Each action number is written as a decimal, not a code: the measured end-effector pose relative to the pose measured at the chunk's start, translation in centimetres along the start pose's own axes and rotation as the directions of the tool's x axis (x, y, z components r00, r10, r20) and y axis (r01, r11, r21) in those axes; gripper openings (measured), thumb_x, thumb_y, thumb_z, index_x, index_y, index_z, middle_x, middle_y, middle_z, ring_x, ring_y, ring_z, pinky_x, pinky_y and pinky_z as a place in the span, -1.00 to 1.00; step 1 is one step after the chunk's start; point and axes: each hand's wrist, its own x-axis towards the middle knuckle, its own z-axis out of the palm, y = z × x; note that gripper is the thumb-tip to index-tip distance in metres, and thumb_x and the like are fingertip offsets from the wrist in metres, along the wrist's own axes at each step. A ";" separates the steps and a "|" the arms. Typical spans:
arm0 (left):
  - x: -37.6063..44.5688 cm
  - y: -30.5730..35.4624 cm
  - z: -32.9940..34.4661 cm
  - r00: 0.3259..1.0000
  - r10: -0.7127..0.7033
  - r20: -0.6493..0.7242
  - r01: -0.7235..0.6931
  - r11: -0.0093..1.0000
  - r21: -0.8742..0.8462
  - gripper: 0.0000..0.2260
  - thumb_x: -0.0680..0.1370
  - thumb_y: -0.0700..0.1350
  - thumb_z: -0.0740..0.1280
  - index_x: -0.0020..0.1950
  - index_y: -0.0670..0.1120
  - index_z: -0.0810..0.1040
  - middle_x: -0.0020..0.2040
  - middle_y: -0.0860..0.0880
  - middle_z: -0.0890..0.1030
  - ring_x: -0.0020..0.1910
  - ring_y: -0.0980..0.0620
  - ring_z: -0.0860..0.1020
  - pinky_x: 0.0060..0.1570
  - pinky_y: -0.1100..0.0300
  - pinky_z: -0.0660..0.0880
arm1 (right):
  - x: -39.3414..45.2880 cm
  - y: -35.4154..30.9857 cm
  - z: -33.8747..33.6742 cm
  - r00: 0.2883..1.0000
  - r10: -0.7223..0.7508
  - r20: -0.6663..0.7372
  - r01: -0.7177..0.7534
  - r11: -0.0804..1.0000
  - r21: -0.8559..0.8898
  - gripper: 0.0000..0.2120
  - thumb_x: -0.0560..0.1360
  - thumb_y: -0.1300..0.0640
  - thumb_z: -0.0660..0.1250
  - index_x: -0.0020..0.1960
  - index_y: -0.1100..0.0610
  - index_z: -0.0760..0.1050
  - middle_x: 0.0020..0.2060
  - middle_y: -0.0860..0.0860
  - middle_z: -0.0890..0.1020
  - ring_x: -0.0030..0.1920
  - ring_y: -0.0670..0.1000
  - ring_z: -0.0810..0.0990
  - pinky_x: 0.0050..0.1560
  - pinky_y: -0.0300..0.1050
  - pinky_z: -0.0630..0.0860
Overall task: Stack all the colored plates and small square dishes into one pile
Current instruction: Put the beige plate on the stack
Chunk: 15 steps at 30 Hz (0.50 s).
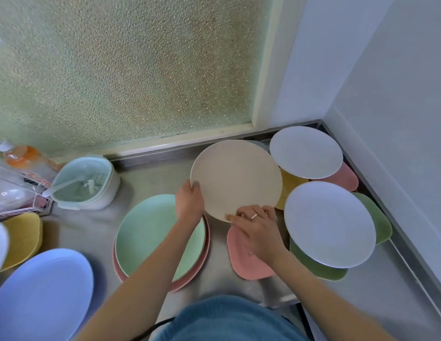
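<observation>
While I watch the steel counter [219, 267], crowded with dishes, the beige plate [235, 178] hangs tilted above it, my left hand [188, 205] gripping its left rim, my right hand [257, 223] pinching the near edge. Swinging it toward the green plate [150, 232] could clip the pink dish [241, 259], I judge.

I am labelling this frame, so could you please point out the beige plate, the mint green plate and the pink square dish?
beige plate [236, 175]: head view, centre of its face.
mint green plate [150, 230]: head view, bare face left of the forearm.
pink square dish [241, 259]: head view, its left half.
</observation>
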 end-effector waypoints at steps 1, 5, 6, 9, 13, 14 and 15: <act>-0.2 -1.0 -1.4 0.999 -0.013 -0.046 0.013 1.000 -0.001 -0.74 0.60 -0.09 0.08 -0.05 -0.22 0.48 -0.16 -0.17 0.53 -0.15 -0.18 0.47 -0.16 0.07 0.38 | 0.4 -0.8 -0.2 0.998 -0.012 0.059 0.010 0.999 0.036 -0.71 0.46 0.06 0.33 0.18 -0.10 0.52 0.09 -0.09 0.58 0.11 -0.02 0.52 0.13 -0.07 0.26; -0.6 -5.8 -6.7 0.985 -0.073 -0.158 0.078 0.997 0.026 -0.76 0.60 -0.12 0.07 -0.18 -0.21 0.40 -0.28 -0.13 0.45 -0.22 -0.15 0.41 -0.20 0.05 0.32 | 1.9 -2.9 1.5 0.951 0.201 0.237 -0.225 0.971 0.081 -0.50 0.58 -0.18 -0.10 0.50 -0.16 -0.03 0.51 -0.13 0.10 0.51 -0.08 0.01 0.46 0.13 -0.25; -0.8 -7.1 -7.9 0.981 -0.092 -0.171 0.098 0.995 0.027 -0.76 0.60 -0.12 0.08 -0.19 -0.21 0.40 -0.28 -0.14 0.45 -0.22 -0.15 0.42 -0.19 0.03 0.32 | 2.3 -3.2 2.5 0.917 0.294 0.270 -0.320 0.946 0.054 -0.45 0.58 -0.17 -0.10 0.52 -0.11 -0.16 0.53 -0.09 0.04 0.52 -0.05 -0.06 0.42 0.18 -0.31; -1.6 -10.1 -10.5 0.977 -0.136 -0.164 0.141 0.990 0.024 -0.76 0.59 -0.12 0.11 -0.12 -0.23 0.47 -0.21 -0.21 0.52 -0.20 -0.14 0.45 -0.15 -0.01 0.38 | 3.6 -4.8 4.4 0.786 0.462 0.411 -0.513 0.858 0.018 -0.38 0.60 -0.04 0.03 0.53 0.04 -0.21 0.50 0.04 0.18 0.51 0.04 0.06 0.39 0.32 -0.25; -3.0 -12.2 -12.8 0.974 -0.165 -0.152 0.168 0.986 0.002 -0.77 0.62 -0.11 0.10 -0.10 -0.20 0.45 -0.25 -0.11 0.49 -0.17 -0.13 0.43 -0.22 0.09 0.30 | 4.3 -7.8 5.9 0.747 0.466 0.475 -0.585 0.800 0.135 -0.41 0.56 0.13 0.10 0.52 0.04 -0.06 0.28 0.01 0.50 0.34 0.05 0.39 0.41 0.33 -0.19; -3.3 -12.6 -13.3 0.976 -0.149 -0.161 0.153 0.988 0.013 -0.77 0.62 -0.11 0.10 -0.13 -0.20 0.42 -0.28 -0.10 0.47 -0.19 -0.13 0.43 -0.27 0.09 0.29 | 4.4 -8.3 6.4 0.756 0.480 0.445 -0.588 0.797 0.139 -0.43 0.55 0.14 0.11 0.51 0.02 -0.01 0.26 0.00 0.51 0.32 0.05 0.41 0.42 0.34 -0.17; -3.4 -13.0 -13.7 0.979 -0.126 -0.159 0.133 0.991 0.035 -0.78 0.62 -0.12 0.09 -0.12 -0.21 0.40 -0.27 -0.11 0.47 -0.19 -0.14 0.44 -0.29 0.09 0.30 | 4.4 -8.8 6.9 0.764 0.492 0.418 -0.587 0.798 0.134 -0.45 0.55 0.15 0.11 0.50 0.02 0.03 0.30 0.00 0.48 0.34 0.04 0.39 0.43 0.34 -0.14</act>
